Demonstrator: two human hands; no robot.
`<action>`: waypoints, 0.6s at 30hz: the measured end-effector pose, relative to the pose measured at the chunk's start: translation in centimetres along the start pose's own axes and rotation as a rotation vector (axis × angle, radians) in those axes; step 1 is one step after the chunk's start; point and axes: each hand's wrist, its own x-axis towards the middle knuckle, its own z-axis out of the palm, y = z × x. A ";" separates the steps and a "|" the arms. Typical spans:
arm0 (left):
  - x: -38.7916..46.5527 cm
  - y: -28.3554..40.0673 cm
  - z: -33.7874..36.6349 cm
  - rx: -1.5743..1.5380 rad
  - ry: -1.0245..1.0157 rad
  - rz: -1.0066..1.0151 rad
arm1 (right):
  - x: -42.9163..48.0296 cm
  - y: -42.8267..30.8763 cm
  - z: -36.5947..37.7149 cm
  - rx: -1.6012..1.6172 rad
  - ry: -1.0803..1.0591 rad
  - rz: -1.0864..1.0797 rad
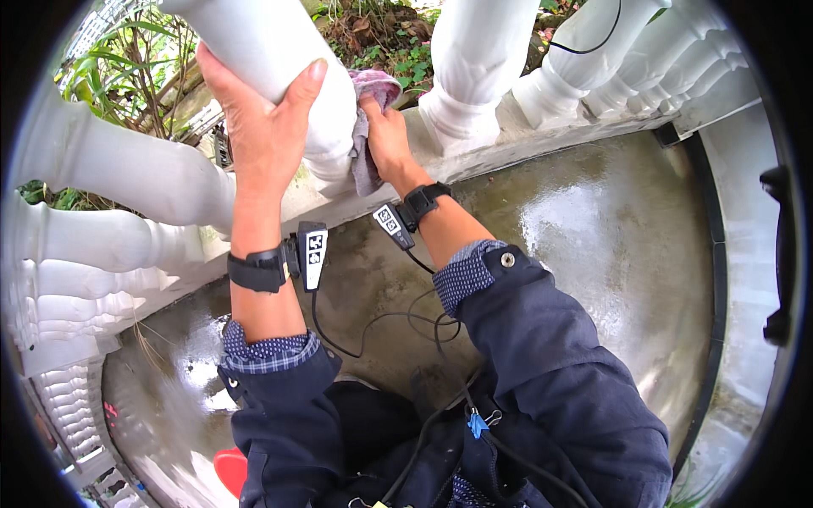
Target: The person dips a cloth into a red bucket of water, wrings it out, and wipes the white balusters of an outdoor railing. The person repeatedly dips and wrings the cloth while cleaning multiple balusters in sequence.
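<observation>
A glossy white baluster (pixel 273 44) rises in front of me from a low concrete curb. My left hand (pixel 263 120) grips its left side, thumb across the near face and fingers partly hidden behind it. On the baluster's right side, my right hand (pixel 384 136) holds a greyish-purple cloth (pixel 363 155) against the surface. The cloth's upper end is folded and pinkish, and its lower part hangs down towards the base. Both wrists wear black straps with small tagged devices, whose cables run towards my jacket.
More white balusters stand at right (pixel 467 70) and left (pixel 146 171) along the concrete curb (pixel 438 149). Plants (pixel 406 63) grow behind the railing. The concrete floor (pixel 571 209) looks wet and shiny. Loose black cable (pixel 381 314) loops between my arms. A red object (pixel 230 471) is partly hidden by my left sleeve.
</observation>
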 end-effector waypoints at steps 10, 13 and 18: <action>-0.1 1.5 0.0 -0.054 0.032 -0.171 | -6.7 1.6 1.3 -0.091 0.204 -0.099; -0.1 1.7 0.0 0.035 0.039 -0.079 | -1.9 1.5 0.4 -0.112 0.157 0.043; -0.1 1.5 0.4 0.045 0.044 -0.107 | 4.4 0.8 -0.5 -0.122 -0.247 0.090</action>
